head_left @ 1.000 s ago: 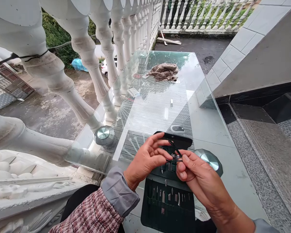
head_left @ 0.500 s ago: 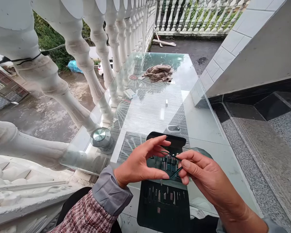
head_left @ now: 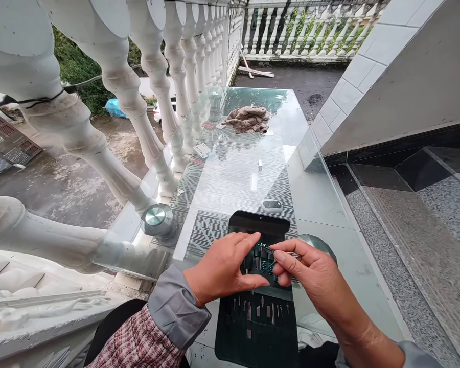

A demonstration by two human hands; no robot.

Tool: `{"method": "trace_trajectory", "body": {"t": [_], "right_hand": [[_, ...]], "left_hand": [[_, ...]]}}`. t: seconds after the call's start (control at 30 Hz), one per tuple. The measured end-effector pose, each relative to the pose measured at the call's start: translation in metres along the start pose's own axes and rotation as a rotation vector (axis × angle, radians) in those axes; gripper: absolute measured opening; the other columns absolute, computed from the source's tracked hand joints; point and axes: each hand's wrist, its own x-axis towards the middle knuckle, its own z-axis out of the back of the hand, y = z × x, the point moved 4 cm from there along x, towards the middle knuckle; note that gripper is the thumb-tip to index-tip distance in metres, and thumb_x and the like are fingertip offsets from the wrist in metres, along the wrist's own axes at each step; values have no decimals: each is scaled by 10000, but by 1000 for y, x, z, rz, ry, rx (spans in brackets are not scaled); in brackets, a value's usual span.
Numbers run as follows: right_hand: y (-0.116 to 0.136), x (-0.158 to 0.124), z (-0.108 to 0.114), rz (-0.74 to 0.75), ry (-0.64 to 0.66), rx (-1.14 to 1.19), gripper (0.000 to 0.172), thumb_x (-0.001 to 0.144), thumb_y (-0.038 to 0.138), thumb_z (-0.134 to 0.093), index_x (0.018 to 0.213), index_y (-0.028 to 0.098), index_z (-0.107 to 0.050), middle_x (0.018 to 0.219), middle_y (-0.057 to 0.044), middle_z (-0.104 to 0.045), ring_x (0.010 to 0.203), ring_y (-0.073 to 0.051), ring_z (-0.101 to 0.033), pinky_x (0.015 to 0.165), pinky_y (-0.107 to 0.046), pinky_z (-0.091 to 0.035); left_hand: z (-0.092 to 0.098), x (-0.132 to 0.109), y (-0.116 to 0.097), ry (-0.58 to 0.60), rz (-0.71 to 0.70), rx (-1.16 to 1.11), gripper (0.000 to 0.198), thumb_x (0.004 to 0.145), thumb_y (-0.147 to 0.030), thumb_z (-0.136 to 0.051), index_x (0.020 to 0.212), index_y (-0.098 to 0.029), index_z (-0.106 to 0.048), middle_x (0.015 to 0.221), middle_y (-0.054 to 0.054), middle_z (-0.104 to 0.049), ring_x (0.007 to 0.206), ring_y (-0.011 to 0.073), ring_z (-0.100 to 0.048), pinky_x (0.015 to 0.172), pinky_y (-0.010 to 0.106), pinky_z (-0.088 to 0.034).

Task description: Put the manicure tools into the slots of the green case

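Black and open, a case lies at lower middle. Just above, the right hand pinches a thin dark strand. The left hand curves near; I can't tell if its fingers grip. It looks like fiddly two-hand work, needing a steady pinch next.

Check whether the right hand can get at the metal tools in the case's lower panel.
Probably yes: the metal tools lie uncovered in the open lower panel, close to the right hand. It is pinching a dark cord, though, which it would likely have to release first.
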Motion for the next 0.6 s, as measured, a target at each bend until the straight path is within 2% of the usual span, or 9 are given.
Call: {"method": "trace_trajectory", "body": {"t": [0.13, 0.2, 0.43, 0.5, 0.6], "right_hand": [[-7, 2, -7, 15, 36, 151, 417, 701, 484, -801, 979, 196, -685, 629, 4, -641, 577, -136, -595, 610, -285, -501], [-10, 3, -12, 32, 54, 188, 420, 699, 422, -813, 1036, 204, -688, 654, 18, -626, 620, -138, -597, 627, -279, -497], [-14, 5, -13, 86, 39, 117, 363, 740, 419, -779, 1047, 229, -749, 754, -1, -625, 716, -141, -562, 676, -273, -481], [-11, 6, -4, 131, -31, 132, 374, 767, 436, -763, 1088, 247, -741, 815, -8, -638, 720, -137, -557, 685, -280, -482], [-4, 7, 14, 185, -210, 221, 385, 774, 459, -761, 1108, 271, -726, 911, -16, -651, 742, -133, -564, 714, -290, -487]], "left_hand": [[2, -1, 1, -51, 29, 37, 556, 786, -344, -758, 1286, -177, -580, 1179, 160, -665, 1068, 303, -650, 926, 415, -527], [3, -1, 1, -67, 59, 27, 491, 807, -344, -735, 1247, -173, -600, 1136, 151, -674, 1013, 284, -663, 897, 390, -535], [5, 1, -3, -70, 116, 18, 387, 791, -368, -732, 1109, -167, -643, 932, 94, -667, 815, 235, -634, 769, 331, -514], [12, 2, -3, -97, 173, -24, 352, 788, -376, -725, 1065, -173, -648, 866, 62, -649, 734, 200, -599, 721, 305, -491], [27, 3, -3, -194, 285, -202, 266, 792, -368, -692, 983, -188, -653, 813, 21, -616, 688, 158, -560, 682, 262, -463]]}}
